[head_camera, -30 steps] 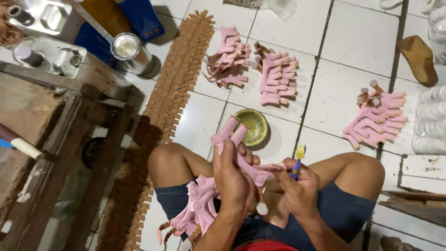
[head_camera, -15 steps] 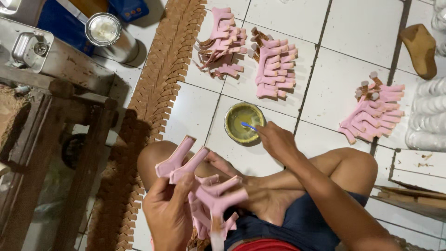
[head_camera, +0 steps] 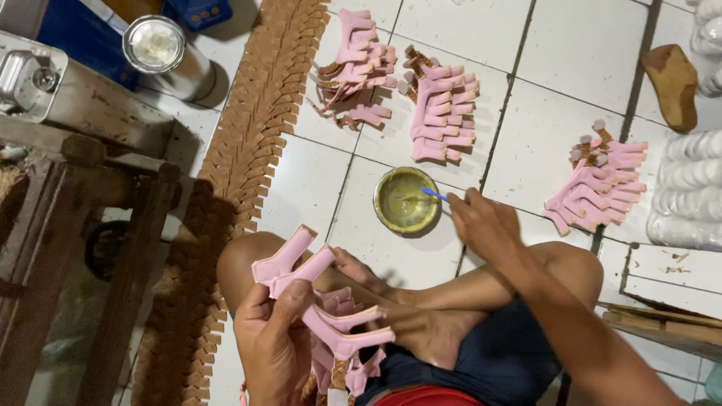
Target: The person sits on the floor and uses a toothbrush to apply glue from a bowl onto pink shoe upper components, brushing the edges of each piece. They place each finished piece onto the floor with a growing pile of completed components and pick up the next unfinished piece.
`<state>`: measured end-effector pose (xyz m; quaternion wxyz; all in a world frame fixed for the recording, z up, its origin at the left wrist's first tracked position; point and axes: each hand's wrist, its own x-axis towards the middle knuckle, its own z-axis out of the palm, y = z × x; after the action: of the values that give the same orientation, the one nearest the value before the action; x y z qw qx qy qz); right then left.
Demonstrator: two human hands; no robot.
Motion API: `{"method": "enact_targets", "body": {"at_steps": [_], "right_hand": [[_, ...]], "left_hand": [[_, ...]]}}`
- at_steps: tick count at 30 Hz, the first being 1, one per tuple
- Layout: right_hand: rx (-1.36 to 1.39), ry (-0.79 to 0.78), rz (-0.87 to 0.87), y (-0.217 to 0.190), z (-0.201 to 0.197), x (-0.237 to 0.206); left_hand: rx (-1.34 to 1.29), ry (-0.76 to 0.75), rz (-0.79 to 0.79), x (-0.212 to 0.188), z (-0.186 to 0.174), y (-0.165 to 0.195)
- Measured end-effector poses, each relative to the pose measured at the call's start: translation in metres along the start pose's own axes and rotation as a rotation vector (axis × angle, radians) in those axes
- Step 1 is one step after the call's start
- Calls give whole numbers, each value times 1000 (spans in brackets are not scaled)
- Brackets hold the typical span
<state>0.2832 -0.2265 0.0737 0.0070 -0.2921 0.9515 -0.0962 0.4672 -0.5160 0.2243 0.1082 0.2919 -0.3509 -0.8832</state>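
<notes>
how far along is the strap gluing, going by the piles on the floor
Done, it seems: three piles of pink straps on the tiles, two above the bowl and one to its right. In hand: the left hand holds a pink strap while the right hand dips a blue brush in the bowl. Left: more straps on the lap; how many is hidden.

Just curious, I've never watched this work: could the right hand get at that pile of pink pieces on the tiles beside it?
Probably yes. The right hand is at the small yellow bowl with a blue-tipped tool, and bare tile lies between it and the pink pile; nothing blocks the way.
</notes>
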Motion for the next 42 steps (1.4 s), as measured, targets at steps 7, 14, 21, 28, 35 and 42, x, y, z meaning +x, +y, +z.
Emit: {"method": "enact_targets", "body": {"at_steps": [7, 14, 21, 28, 35, 42], "right_hand": [[434, 373, 381, 40, -105, -59], [536, 376, 74, -69, -143, -104], [976, 305, 108, -107, -150, -85], [878, 358, 131, -105, -159, -87], [894, 337, 205, -105, -162, -89], [790, 243, 238, -98, -153, -80]], "left_hand": [[-57, -26, -47, -6, 25, -17], [52, -116, -231, -25, 62, -46], [55, -153, -165, -32, 57, -54], [-42, -196, -176, -30, 56, -60], [-65, -218, -209, -32, 57, -54], [-110, -310, -223, -36, 59, -58]]}}
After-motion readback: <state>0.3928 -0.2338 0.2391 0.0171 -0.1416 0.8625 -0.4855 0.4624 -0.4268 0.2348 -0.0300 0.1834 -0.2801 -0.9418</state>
